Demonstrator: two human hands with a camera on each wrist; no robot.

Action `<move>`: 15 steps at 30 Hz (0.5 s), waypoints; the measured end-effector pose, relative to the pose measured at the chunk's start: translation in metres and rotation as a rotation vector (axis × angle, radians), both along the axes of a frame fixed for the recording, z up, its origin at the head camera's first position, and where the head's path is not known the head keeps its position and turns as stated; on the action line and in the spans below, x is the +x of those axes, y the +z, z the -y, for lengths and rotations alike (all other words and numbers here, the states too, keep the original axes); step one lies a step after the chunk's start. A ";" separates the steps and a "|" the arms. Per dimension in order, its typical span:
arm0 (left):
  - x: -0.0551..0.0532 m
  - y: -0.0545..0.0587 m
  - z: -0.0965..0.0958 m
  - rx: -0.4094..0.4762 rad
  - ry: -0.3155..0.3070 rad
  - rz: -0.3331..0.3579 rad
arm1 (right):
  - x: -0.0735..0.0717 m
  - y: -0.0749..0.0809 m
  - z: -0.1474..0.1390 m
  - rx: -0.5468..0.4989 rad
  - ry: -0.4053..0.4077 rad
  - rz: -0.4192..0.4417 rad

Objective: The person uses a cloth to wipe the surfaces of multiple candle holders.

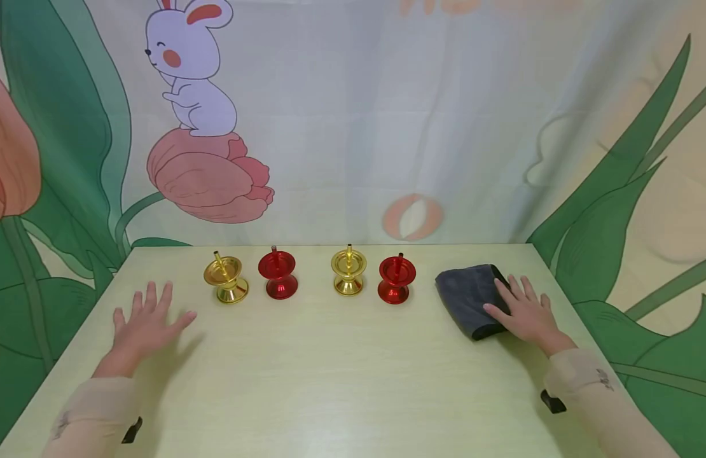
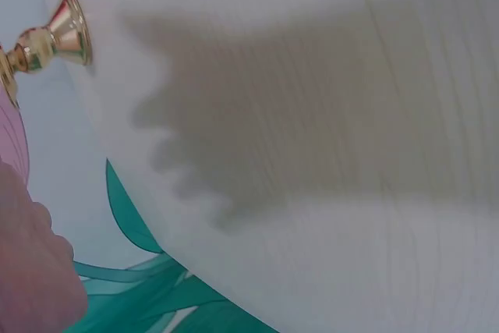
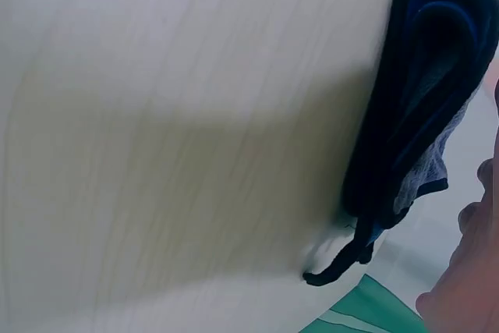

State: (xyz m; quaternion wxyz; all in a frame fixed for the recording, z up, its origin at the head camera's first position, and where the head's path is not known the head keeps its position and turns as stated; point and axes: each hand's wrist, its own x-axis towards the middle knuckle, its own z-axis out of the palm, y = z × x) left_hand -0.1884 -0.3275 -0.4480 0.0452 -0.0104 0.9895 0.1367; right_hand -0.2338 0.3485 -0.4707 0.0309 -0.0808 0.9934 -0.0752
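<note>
My left hand point(image 1: 147, 324) hovers over the left part of the table with its fingers spread, and its shadow falls on the tabletop. Nearest to it is a gold candle holder point(image 1: 231, 280), its metal base also visible in the left wrist view. A red candle holder point(image 1: 279, 273) stands just right of that one. Further right are another gold candle holder point(image 1: 348, 270) and another red candle holder point(image 1: 396, 278). My right hand point(image 1: 527, 313), fingers spread and holding nothing, is over the right edge of a folded dark grey cloth point(image 1: 470, 296). The right wrist view shows the cloth's point(image 3: 374, 146) rolled black edge.
The pale wooden table point(image 1: 341, 375) ends at a hanging curtain point(image 1: 341, 127) printed with a rabbit and tulips. Green printed leaves point(image 1: 605, 254) flank the table's right edge. A small black strap end point(image 1: 553, 402) hangs below the right sleeve.
</note>
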 end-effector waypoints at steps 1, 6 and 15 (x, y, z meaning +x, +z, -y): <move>0.000 0.000 -0.002 0.000 -0.004 -0.006 | 0.000 0.001 0.001 0.003 0.005 -0.004; -0.003 0.001 -0.013 -0.009 -0.035 -0.056 | 0.000 0.004 0.007 -0.007 0.030 -0.035; -0.011 -0.002 -0.038 -0.013 -0.089 -0.104 | -0.002 0.011 0.018 -0.096 0.060 -0.117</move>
